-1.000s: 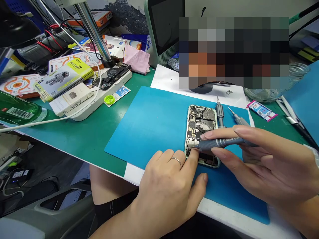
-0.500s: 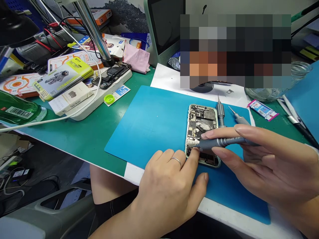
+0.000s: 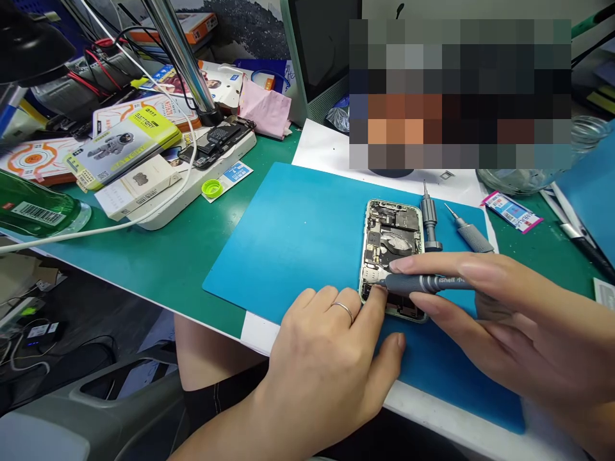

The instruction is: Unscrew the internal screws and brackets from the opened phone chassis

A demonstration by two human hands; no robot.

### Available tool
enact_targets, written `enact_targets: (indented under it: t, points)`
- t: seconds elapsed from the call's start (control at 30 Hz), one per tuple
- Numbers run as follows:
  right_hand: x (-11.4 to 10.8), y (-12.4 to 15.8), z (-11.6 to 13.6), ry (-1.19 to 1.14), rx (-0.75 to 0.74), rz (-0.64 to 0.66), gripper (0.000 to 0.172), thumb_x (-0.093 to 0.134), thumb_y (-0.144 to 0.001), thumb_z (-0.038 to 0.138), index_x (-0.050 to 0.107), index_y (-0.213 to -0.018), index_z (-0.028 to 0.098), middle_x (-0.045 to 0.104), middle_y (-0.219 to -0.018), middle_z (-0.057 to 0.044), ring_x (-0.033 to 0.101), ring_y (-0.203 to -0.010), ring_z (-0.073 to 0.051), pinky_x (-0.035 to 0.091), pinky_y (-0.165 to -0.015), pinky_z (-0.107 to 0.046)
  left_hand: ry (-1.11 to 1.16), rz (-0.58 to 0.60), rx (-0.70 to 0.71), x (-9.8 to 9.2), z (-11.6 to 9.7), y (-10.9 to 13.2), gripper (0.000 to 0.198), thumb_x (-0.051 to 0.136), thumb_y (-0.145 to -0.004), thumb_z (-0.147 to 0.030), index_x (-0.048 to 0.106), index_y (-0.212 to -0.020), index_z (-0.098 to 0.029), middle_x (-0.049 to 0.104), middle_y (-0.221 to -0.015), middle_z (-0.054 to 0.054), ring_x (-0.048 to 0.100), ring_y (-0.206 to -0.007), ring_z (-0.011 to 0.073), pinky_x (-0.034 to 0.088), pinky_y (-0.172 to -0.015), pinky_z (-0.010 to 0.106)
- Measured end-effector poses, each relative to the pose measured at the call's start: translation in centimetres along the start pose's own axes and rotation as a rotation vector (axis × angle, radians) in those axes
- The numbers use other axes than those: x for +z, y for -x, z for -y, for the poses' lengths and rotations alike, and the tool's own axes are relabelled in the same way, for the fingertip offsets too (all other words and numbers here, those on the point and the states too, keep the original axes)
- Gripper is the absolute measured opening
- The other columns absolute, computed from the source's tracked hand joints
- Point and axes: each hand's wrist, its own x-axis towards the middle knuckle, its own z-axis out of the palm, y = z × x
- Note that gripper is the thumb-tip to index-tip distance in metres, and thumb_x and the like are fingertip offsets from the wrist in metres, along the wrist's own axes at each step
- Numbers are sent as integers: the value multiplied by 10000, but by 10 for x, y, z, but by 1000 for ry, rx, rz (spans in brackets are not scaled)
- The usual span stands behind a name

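Observation:
An opened phone (image 3: 394, 243), its inner parts bare, lies on a blue mat (image 3: 269, 243). With thumb and fingers my right hand (image 3: 519, 326) pinches a slim grey pry tool (image 3: 418, 283) marked "iShell". Its narrow tip reaches the lower left part of the phone; the exact contact is hidden by a fingertip. My left hand (image 3: 331, 358), with a ring on one finger, rests on the mat with its index fingertip on the phone's lower edge beside the tip. Its thumb stands apart. Two grey screwdrivers, one upright (image 3: 430, 218) and one slanted (image 3: 473, 235), are right of the phone.
At the left, battery boxes (image 3: 125, 147), a white power strip (image 3: 177, 208) with phone parts, and a green bottle (image 3: 38, 208) crowd the table. A glass jar (image 3: 519, 182) and a small packet (image 3: 513, 211) are at the right. A pixelated patch covers the far side.
The whole view has shifted slightly. The pry tool lies a little lower and more level in my right hand, its tip nearer my left index finger. My left hand keeps its place on the phone.

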Motion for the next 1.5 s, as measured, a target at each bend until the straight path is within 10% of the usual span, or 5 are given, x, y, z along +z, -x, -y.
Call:
enact_targets:
  t: [0.2,1.5]
  points:
    - [1,-7,-2,-81,-174,-62,891,722,-860,-13,398,-1616,329,817,-1177,-50,816,-1012,-231,704,-908,-341,5,4,-2,-1,1,0,376,507,-1069,-339,614,-1378,-153,597,-883,11,517,-790,221,351,-662,412]
    - [20,-3,-7,-269,-123,-95,828,650,-877,-16,442,-1599,333,674,-1446,-17,726,-1032,-237,658,-861,-420,-11,-11,-3,1,0,0,374,515,-1066,-365,630,-1352,-155,588,-867,11,498,-772,221,328,-649,412]
